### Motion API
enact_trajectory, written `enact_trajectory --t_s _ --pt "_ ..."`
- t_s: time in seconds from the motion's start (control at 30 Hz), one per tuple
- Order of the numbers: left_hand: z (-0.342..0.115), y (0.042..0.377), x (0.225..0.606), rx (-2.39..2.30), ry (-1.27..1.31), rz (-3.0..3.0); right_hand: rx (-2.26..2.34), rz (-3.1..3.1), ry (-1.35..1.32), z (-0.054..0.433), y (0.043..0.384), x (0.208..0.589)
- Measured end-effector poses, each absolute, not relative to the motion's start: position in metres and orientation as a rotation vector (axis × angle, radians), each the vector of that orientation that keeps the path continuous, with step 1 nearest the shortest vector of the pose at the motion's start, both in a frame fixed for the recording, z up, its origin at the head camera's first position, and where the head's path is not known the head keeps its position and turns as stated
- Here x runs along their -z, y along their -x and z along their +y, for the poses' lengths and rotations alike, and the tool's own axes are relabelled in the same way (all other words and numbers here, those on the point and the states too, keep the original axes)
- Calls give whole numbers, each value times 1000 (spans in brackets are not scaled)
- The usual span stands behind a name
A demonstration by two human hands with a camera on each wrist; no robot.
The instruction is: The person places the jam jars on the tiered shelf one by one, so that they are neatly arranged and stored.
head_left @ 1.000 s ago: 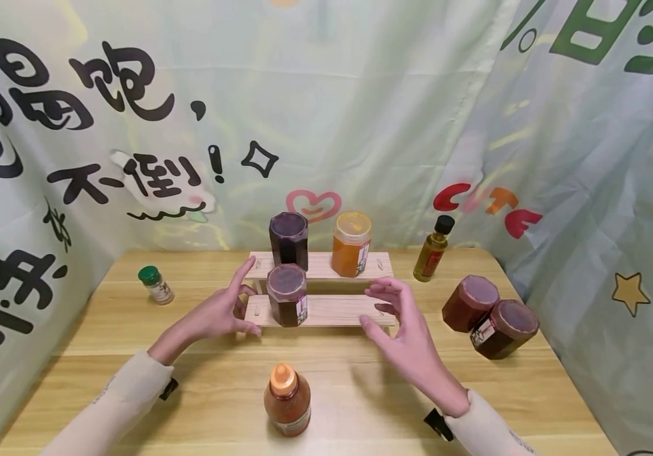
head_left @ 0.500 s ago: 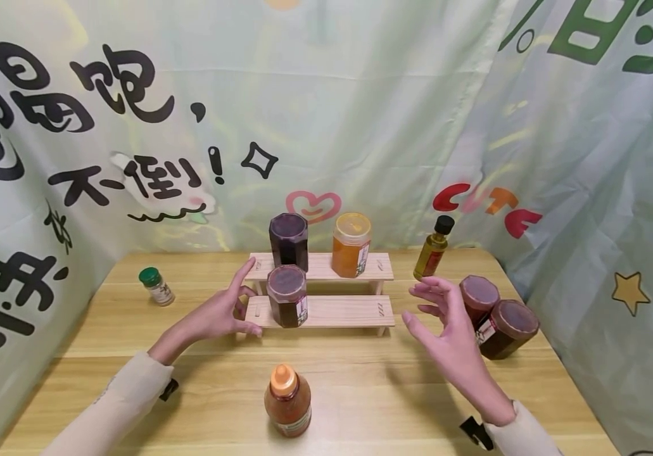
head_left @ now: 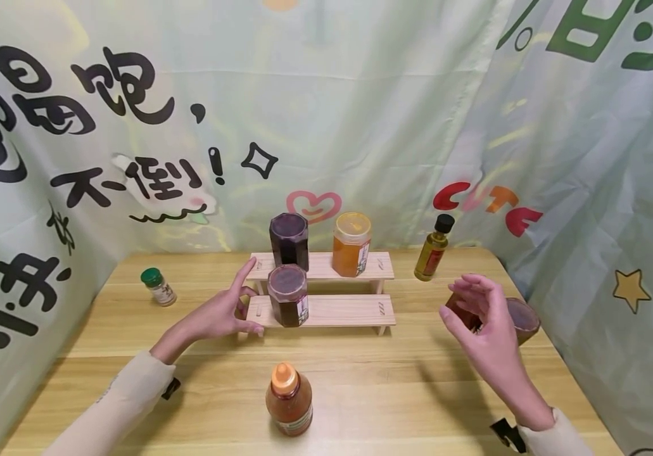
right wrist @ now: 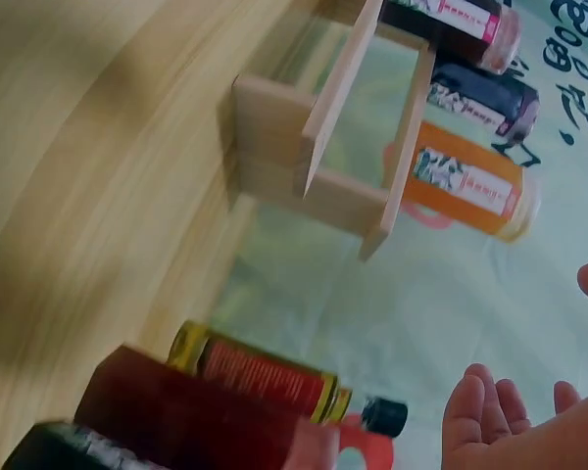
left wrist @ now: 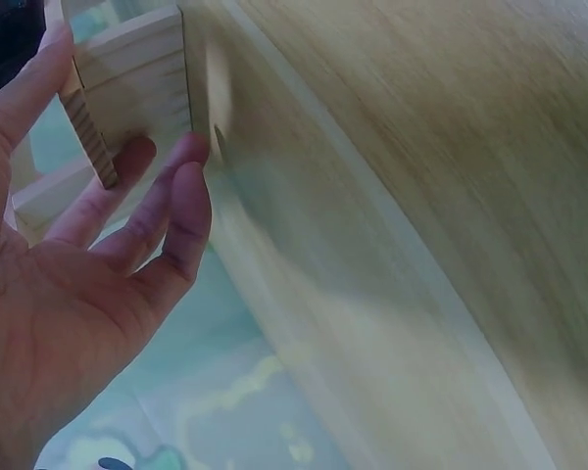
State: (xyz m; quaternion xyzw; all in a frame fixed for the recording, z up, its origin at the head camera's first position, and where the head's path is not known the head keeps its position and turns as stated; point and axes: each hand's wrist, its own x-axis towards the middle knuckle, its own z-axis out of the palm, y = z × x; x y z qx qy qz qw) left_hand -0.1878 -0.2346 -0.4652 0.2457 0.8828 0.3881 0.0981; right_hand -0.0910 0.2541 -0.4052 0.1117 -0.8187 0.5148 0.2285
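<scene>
Right hand (head_left: 488, 326), open and empty, swings across to the two dark jars (head_left: 524, 318) on the worktop (head_left: 372, 392), putting them within reach; left hand (head_left: 222, 313) (fingers spread) touches the wooden rack (head_left: 343, 310).

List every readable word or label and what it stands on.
"CUTE": coloured letters, pale green fabric backdrop.
"喝饱,": black, same backdrop.
"不倒!": black, same backdrop.
Other backdrop characters: cropped or slanted, uncertain.
Too small or blurred: labels on orange-filled faceted jar, dark faceted jars, slim black-capped bottle, green-capped shaker, orange-capped brown bottle.
</scene>
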Motion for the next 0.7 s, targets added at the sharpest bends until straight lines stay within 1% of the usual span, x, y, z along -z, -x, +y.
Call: enact_trajectory --t_s 0.23,0.5,0.7 --pt "-235 187 467 -1174 -729 2616 -1408 -2225 -256 274 88 412" --pt "-235 187 468 -1179 -707 2627 -1290 -2200 -59 294 83 420" --pt "-234 187 467 -1175 -705 2622 -1209 -2203 20 310 82 427"
